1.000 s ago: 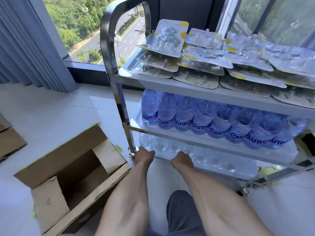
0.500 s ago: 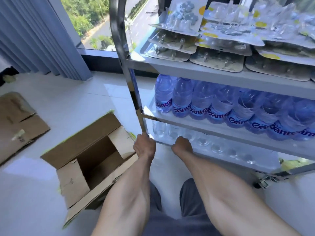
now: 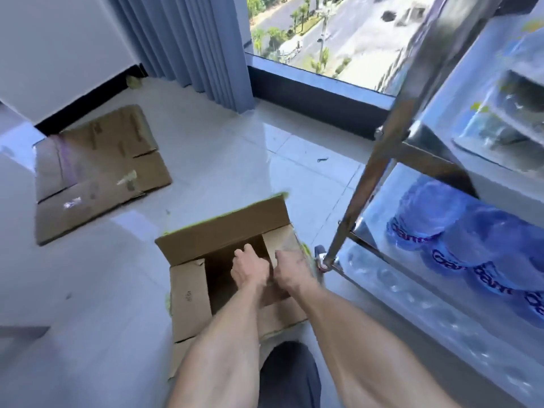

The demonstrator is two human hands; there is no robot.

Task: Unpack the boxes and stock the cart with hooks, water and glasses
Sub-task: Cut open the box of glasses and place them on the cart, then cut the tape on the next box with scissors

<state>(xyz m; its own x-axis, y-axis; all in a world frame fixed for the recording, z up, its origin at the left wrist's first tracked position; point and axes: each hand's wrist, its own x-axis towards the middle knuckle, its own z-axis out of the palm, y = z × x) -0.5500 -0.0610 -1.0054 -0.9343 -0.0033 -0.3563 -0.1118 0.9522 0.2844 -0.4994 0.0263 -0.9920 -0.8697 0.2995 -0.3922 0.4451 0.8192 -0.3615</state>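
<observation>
An open cardboard box [image 3: 223,231] stands on the floor in front of me, and its inside looks dark. My left hand [image 3: 248,267] reaches down into the opening with its fingers pointing in. Beside it, my right hand [image 3: 290,269] is at the box's right inner flap, its fingers hidden and blurred. The steel cart [image 3: 362,187] stands to the right. Its top shelf carries hook packs [image 3: 506,113], the middle shelf blue water bottles [image 3: 459,240], and the bottom shelf clear glasses [image 3: 412,293].
A flattened cardboard box [image 3: 97,172] lies on the white tile floor at the left. Grey curtains [image 3: 188,39] hang at the back beside a floor-level window [image 3: 323,39]. My knee [image 3: 290,375] is just below the box.
Both hands have left the cart's bottom shelf and moved left and down into the open box. My view has swung left, so the cart now sits at the right edge.
</observation>
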